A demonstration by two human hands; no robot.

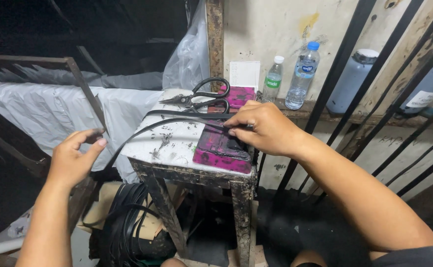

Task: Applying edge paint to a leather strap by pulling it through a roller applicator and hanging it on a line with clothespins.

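You have a thin black strap [142, 129] stretched between your two hands, running across the top of a small, grimy stool [177, 153]: one end is pinched between the thumb and fingertips of your left hand [73, 160], out past the stool's left edge, and from there the strap rises in a shallow curve to your right hand [266, 128], whose bent fingertips press it flat against a magenta block [221, 148] lying on the stool. Your right fingers are curled down and bearing on the strap rather than wrapped around it, while your left fingers are closed on it in a light pinch. A second black strip [186, 114] lies across the stool just beyond your right fingertips. Past that, further from your fingers, a pair of black-handled scissors [201, 98] rests with its blades pointing left, beside another magenta block [240, 95]. Below your left hand, on the floor beside the stool's legs, sits a loose coil of more black strapping [125, 222]. Beyond your right hand, on a ledge against the wall, stand two clear plastic bottles [303, 74], and behind dark slanted bars [345, 54] a grey jug [352, 81]. Crumpled plastic sheeting [43, 111] spreads behind your left hand
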